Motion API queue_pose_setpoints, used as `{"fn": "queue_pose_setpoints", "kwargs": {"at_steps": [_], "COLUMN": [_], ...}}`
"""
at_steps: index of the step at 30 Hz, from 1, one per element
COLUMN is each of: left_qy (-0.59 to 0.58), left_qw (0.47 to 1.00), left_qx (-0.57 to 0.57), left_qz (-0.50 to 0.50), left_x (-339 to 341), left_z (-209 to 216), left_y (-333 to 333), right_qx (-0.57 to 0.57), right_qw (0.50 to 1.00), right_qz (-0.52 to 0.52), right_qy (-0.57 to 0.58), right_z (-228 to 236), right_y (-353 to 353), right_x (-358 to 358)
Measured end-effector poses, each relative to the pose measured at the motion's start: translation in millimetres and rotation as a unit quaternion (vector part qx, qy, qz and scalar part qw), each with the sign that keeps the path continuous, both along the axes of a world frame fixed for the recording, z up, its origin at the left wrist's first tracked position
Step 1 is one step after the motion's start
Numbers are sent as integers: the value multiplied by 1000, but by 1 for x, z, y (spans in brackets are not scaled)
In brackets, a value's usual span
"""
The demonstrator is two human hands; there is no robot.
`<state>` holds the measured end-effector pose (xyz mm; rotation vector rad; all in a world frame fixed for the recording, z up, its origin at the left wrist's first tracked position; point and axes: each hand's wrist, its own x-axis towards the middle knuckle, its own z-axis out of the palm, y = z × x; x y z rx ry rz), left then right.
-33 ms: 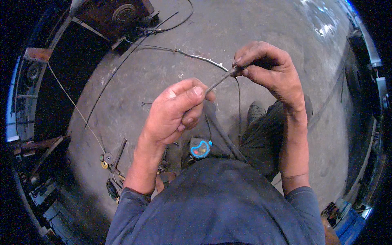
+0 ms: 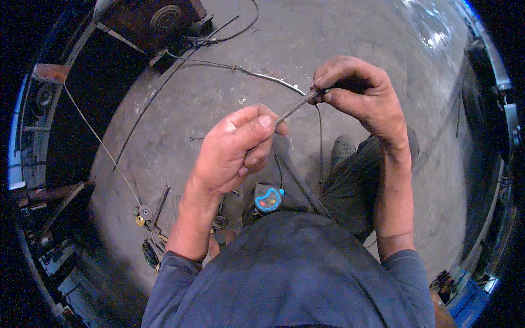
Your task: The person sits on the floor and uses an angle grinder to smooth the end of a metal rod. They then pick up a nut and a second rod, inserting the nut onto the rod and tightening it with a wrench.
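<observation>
A thin dark metal rod (image 2: 292,111) slants between my two hands, in front of my body. Its upper stretch, near my right fingers, looks ridged like a thread. My left hand (image 2: 235,142) is closed round the rod's lower end, thumb on top, hiding that end. Thumb and fingertips of my right hand (image 2: 361,90) pinch the upper end; whether a small part such as a nut sits there is hidden. Below my hands, a blue-rimmed round device like a tape measure (image 2: 268,200) rests against my clothes at the waist.
A long cable (image 2: 268,77) curves over the grey floor (image 2: 229,33) beyond my hands. Far left stands a brown boxy machine (image 2: 158,22). Loose tools and a disc (image 2: 145,212) lie by my left forearm. Blue containers (image 2: 470,300) stand low at the right.
</observation>
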<state>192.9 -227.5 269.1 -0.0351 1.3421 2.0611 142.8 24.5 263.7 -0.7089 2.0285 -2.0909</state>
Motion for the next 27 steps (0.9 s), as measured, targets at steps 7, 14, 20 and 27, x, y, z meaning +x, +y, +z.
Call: {"fn": "queue_pose_setpoints", "kwargs": {"at_steps": [7, 14, 20, 27], "left_qy": [9, -5, -73, -76], "left_qw": [1000, 1000, 988, 988], "left_qx": [8, 10, 129, 128], "left_qz": [10, -12, -39, -30], "left_x": [1, -1, -2, 0], "left_z": [-3, -6, -14, -12], "left_y": [1, -3, -8, -8], "right_qx": [51, 73, 49, 74], "right_qw": [997, 997, 999, 996], "right_qz": [-13, -6, 6, -3], "right_qy": [-62, -18, -22, -42], "right_z": [8, 8, 6, 10], "right_y": [1, 1, 0, 1], "right_x": [2, 1, 1, 2]}}
